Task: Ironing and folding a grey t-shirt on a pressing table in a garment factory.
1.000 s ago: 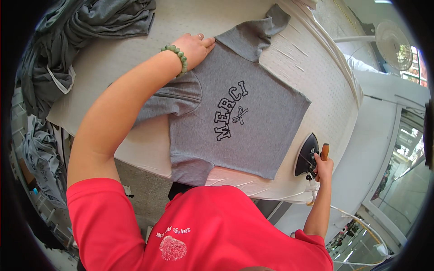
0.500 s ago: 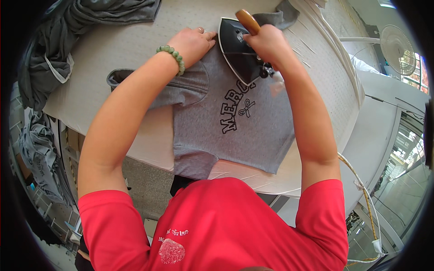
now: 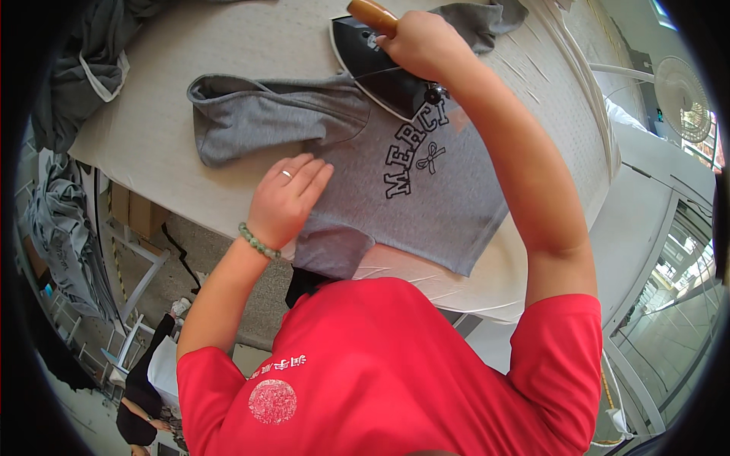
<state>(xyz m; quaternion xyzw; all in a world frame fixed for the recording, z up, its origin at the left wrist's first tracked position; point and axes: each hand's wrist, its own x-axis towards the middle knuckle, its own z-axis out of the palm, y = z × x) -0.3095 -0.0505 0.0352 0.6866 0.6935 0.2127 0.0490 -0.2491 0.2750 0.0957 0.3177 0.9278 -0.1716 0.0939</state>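
Observation:
A grey hooded sweatshirt [image 3: 449, 205] with black lettering and a bow outline lies flat on a cream padded ironing table [image 3: 163, 99]; its hood [image 3: 251, 121] spreads to the left. My right hand [image 3: 430, 45] grips a black iron [image 3: 372, 68] by its brown wooden handle, over the chest above the lettering. The hand and forearm hide part of the iron. Nearer to me, my left hand [image 3: 289, 196] holds nothing, its fingers stretched out over the sweatshirt's near-left edge, below the hood. Whether the fingertips touch the cloth I cannot tell.
Dark grey garments [image 3: 65, 106] are heaped at the table's far left. More grey clothing [image 3: 65, 235] hangs lower down on that side. A white fan [image 3: 682, 99] stands at the far right, with a pale hose [image 3: 620, 414] below. Another person [image 3: 141, 395] is at the lower left.
My left hand has come off the far part of the sweatshirt and moved toward me, uncovering the hood. The iron in my right hand has shifted left and slightly away.

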